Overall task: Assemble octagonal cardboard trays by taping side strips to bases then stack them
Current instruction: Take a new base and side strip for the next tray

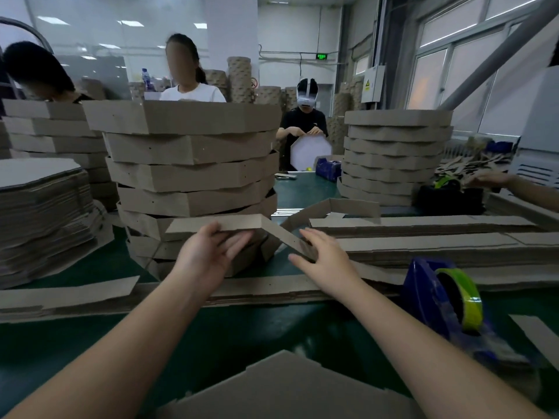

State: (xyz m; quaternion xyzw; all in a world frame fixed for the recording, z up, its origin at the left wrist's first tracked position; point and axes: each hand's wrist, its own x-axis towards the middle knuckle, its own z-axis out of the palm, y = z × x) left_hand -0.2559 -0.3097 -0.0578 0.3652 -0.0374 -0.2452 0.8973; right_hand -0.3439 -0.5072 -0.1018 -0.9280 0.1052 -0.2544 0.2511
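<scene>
A folded brown cardboard side strip (242, 226) hangs above the green table between my hands. My left hand (208, 255) holds its left part, thumb on top and fingers underneath. My right hand (325, 257) rests against the strip's sloping right end with fingers fairly straight. A flat octagonal cardboard base (281, 385) lies at the near edge below my arms. Just behind the strip stands a tall, uneven stack of assembled trays (193, 164). A blue tape dispenser (444, 309) with a yellow-green roll sits to my right.
Flat side strips (423, 234) lie piled to the right and along the table (75, 294) in front. A pile of flat bases (39, 204) stands at left, another tray stack (396, 152) at back right. Other people work across the table; someone's arm (520, 189) reaches in at right.
</scene>
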